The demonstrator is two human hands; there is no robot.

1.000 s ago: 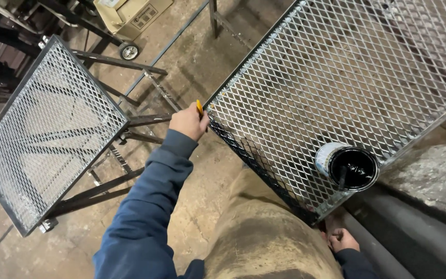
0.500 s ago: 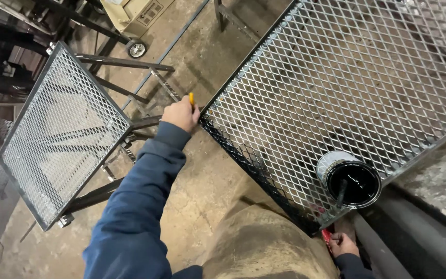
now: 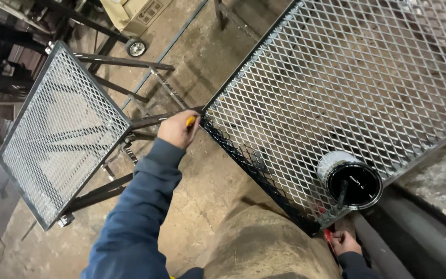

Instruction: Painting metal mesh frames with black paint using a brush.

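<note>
Left hand (image 3: 177, 129) fingers gripping yellow-handled brush (image 3: 190, 122) at mesh panel (image 3: 336, 88) corner, coating frame edge; right hand (image 3: 345, 242) clenched on red object (image 3: 328, 236) below paint can (image 3: 353, 182).

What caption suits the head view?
Left hand holds a yellow-handled brush at the mesh panel's corner; paint can nearby.

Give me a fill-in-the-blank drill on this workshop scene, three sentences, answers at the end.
1. The left hand holds a brush with a ____ handle against the corner of the large mesh panel.
2. The open paint can stands on the mesh panel and holds ____ paint.
3. The right hand, in the bottom right of the view, grips something ____ below the panel's frame.

Missing words: yellow; black; red
</note>
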